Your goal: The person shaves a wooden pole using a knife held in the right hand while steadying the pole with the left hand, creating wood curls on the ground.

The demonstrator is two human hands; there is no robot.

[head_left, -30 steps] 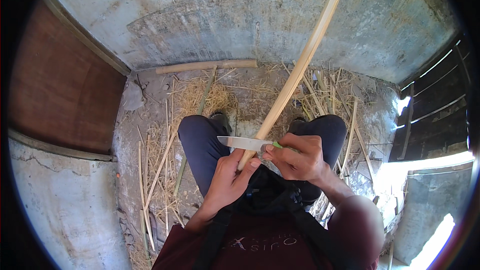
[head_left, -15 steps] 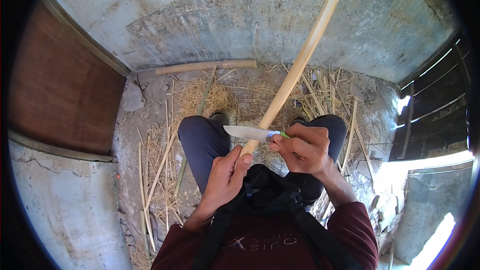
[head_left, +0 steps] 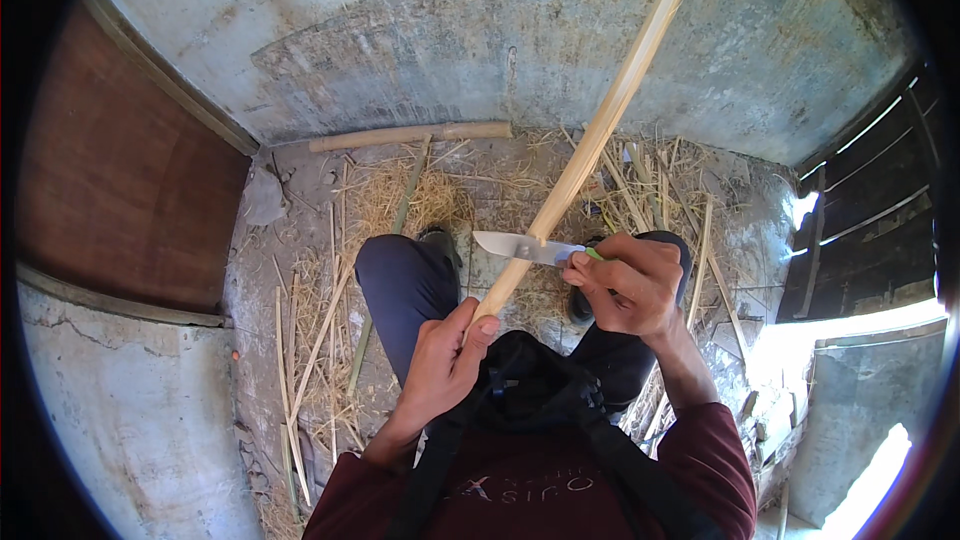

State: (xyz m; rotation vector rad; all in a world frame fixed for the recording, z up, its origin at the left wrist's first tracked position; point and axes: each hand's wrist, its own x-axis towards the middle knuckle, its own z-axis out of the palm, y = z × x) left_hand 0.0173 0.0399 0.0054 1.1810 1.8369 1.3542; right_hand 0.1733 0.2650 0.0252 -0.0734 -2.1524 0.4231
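Beyond the left grip [head_left: 440, 358], clasping a stick [head_left: 589, 152] seemingly to steady it, I see the right grip [head_left: 638, 287] hold a knife [head_left: 553, 253] crosswise.

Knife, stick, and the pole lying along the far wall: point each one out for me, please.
Knife [head_left: 516, 247]: head view, on the middle of the blade.
Stick [head_left: 586, 153]: head view, midway along its length.
Pole [head_left: 398, 136]: head view, near the middle of its side.

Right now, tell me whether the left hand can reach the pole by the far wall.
Probably not: the left hand holds the pale stick, and the pole lies beyond the left knee.
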